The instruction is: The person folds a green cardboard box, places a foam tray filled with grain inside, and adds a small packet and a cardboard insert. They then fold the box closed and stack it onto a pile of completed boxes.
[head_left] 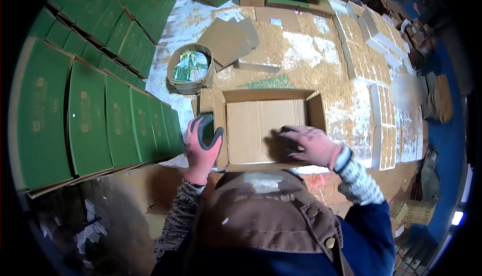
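An open cardboard box (266, 125) stands in front of my body, its inside showing bare brown cardboard. Beside its left wall is my left hand (201, 148), in a pink and grey glove, with thumb and fingers apart in a C shape and nothing between them. My right hand (312, 144), gloved the same way, reaches over the right part of the box with its fingers spread above the bottom. Whether its fingertips touch the cardboard cannot be told.
Green boxes (88, 120) are stacked along the left. A round bin (175, 83) with green and white packets stands beyond the box, near loose cardboard sheets (226, 40). White trays (384, 140) line the right side, and grain-like bits cover much of the table.
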`<state>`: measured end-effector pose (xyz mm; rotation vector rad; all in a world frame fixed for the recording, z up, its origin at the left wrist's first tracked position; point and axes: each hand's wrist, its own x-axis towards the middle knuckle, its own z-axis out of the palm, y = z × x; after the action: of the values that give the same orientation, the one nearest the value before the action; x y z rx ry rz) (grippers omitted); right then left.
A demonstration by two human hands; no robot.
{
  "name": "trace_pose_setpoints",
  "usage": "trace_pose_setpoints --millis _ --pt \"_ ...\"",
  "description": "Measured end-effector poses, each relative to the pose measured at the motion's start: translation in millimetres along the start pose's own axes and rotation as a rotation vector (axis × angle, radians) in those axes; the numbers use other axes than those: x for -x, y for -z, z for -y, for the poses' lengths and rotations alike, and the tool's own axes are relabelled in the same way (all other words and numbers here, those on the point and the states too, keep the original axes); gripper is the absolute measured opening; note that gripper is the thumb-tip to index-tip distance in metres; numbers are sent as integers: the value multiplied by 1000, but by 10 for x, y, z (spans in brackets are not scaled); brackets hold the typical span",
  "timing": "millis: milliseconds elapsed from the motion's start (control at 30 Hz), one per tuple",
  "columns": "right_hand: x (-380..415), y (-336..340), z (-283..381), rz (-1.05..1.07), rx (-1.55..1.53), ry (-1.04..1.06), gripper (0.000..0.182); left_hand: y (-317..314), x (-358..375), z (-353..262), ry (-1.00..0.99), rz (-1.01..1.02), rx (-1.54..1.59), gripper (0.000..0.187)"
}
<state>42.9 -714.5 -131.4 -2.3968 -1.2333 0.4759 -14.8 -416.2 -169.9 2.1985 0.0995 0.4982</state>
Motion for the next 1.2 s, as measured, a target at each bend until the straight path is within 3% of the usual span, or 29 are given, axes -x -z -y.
trace_pose_setpoints --millis 67,133,167,200,267,333,367,433,467,500,567,600,633,667,700,767,800,867,933,1033,1067,1167,1200 --pt "-55 135 172 112 433 -220 45 -44 54 4 -2 52 37 44" --pt "-254 -313 126 203 459 -432 59 -116 74 -73 58 96 147 45" --pt "-208 -311 132 44 605 -319 41 -124 37 -93 64 100 162 44" --pt "-198 -178 26 168 407 -252 44 -89 15 -89 73 103 167 43" --pt "55 451 68 -223 277 -219 54 -49 50 20 32 138 12 44" --pt "409 723 -305 -532 225 -429 71 -35 141 38 -17 156 -102 45" --pt "444 612 -522 -390 153 -523 81 -75 150 26 -59 210 -145 47" --pt "187 120 -906 -22 -483 -748 103 -190 -13 -113 -261 687 -363 56" --pt "25 -462 -1210 -78 -701 -569 108 -288 -13 -150 -326 921 -528 64" --pt "-69 -918 -1199 -398 -712 -486 100 -290 9 -124 -298 803 -473 70" --pt "-43 -789 -1028 -439 -916 -435 67 -217 -15 29 -258 553 -383 85" --pt "51 -852 -1045 -445 -1069 -449 57 -191 34 209 -81 464 -155 102" --pt "146 -937 -1034 -534 -1128 -506 51 -267 111 228 236 562 253 100" --pt "176 -962 -1145 -491 -1024 -530 47 -344 203 248 589 541 629 99" --pt "190 -833 -1090 -418 -964 -567 52 -502 314 215 725 524 850 87" --pt "234 -703 -1084 -386 -784 -539 58 -439 454 186 718 511 909 63" --pt "293 -647 -1056 -369 -745 -528 57 -247 457 37 618 558 980 57" --pt "241 -343 -869 -350 -727 -517 55 -113 492 221 673 459 1242 52" --pt "56 94 -545 -345 -722 -452 54 354 366 -23 552 370 1189 48" --pt "-327 913 150 -311 -753 -250 52 1411 200 -723 128 1 910 44" --pt "-444 1172 414 -288 -773 -173 51 1806 188 -946 -46 -188 786 42" --pt "-852 1778 1257 -184 -870 49 49 2930 158 -1142 -634 -1026 533 38" --pt "-986 1928 1526 -137 -915 112 49 3277 68 -1383 -904 -1246 345 46"
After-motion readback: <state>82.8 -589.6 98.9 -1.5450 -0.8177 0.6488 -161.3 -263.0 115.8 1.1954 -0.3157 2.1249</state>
